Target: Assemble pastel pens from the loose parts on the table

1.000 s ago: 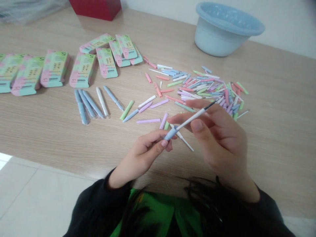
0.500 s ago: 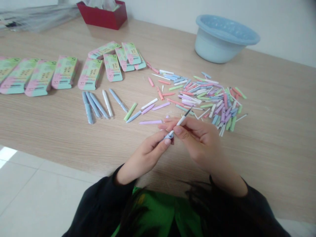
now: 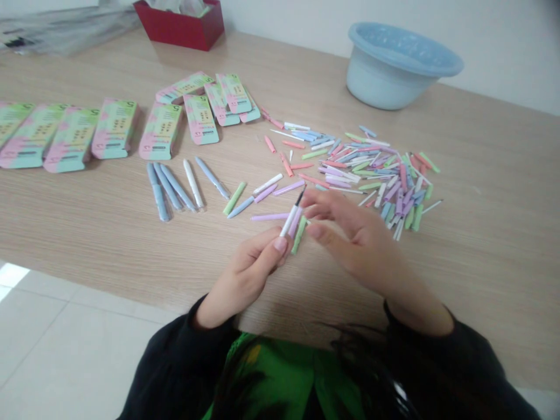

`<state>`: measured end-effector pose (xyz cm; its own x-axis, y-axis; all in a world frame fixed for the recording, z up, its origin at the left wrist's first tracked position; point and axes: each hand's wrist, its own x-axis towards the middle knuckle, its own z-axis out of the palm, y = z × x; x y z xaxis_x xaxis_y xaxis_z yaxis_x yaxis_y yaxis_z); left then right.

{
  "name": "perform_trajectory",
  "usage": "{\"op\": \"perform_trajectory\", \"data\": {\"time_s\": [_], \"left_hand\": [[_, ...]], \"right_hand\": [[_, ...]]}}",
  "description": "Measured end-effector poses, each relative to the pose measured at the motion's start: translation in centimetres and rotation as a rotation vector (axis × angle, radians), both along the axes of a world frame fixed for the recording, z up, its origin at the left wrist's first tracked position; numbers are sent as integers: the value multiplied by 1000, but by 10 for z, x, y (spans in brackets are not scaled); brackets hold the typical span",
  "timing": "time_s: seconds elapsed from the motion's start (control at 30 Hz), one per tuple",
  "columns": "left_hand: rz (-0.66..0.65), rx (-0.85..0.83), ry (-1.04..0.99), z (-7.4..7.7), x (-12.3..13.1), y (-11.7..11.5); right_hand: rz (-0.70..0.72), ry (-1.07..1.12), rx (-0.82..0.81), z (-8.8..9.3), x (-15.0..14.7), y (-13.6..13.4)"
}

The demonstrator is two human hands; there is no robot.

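Note:
My left hand [image 3: 256,265] is closed round the lower end of a white pen [image 3: 289,220] whose thin dark tip slants up and to the right. Just right of that tip, my right hand [image 3: 350,233] has its fingers and thumb apart with nothing seen between them. A purple pen part [image 3: 296,223] and a light green one [image 3: 299,235] show right beside the white pen. Beyond my hands lies a loose heap of pastel pen parts [image 3: 371,160]. Left of it are several scattered pieces, among them a green one [image 3: 235,198].
Several blue pens [image 3: 175,186] and a white pen [image 3: 193,183] lie at left. Behind them stand pastel printed boxes [image 3: 114,128]. A light blue basin [image 3: 380,84] and a red box [image 3: 184,29] are at the back, with clear plastic bags [image 3: 74,29] at far left.
My right hand has let go of the white pen and opened, moving slightly right. My left hand now holds the pen lower and more upright. A green part shows that was hidden before.

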<state>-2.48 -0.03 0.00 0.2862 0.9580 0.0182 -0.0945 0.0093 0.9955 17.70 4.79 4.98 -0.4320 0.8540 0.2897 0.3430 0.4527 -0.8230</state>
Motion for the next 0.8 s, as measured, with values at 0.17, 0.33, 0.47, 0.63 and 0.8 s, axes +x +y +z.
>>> {"op": "perform_trajectory", "data": {"time_s": [0.17,0.33,0.47,0.63,0.8], "left_hand": [[-114,-148,-50,5,-16,-1],[-127,-238,-51,6,-15,-1],[-124,-288,-57,4,-16,-1],[-163,-311,-49,4,-15,-1],[-233,-340,-56,5,-13,0]], "right_hand": [[-239,-392,125,-28,47,46],[-80,-611,151,-63,49,64],[-70,-653,167,-72,34,61],[-101,-666,230,-59,30,56],[-233,-282,45,-22,37,39]]}}
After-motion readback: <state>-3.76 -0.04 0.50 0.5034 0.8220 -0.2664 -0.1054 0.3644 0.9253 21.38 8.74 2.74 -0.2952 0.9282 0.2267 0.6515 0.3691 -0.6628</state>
